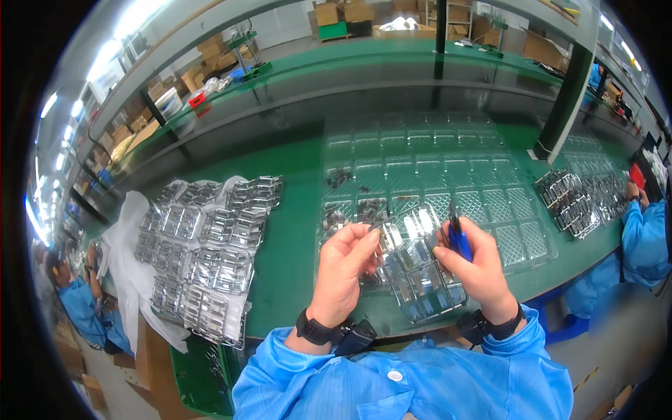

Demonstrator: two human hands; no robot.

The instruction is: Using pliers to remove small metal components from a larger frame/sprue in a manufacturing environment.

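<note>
At the green bench (pixel 295 210), a silver metal lattice frame (pixel 418 280), seemingly pinched in the left hand (pixel 346 260), overlapped the clear compartmented plastic tray (pixel 488 183)'s near edge, risking scratches if the right hand (pixel 479 266), fingers curled around the blue-handled tool (pixel 459 240), slipped.

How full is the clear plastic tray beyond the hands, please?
Partly full: small dark parts lie in some left compartments of the clear tray, while the right ones look bare.
</note>
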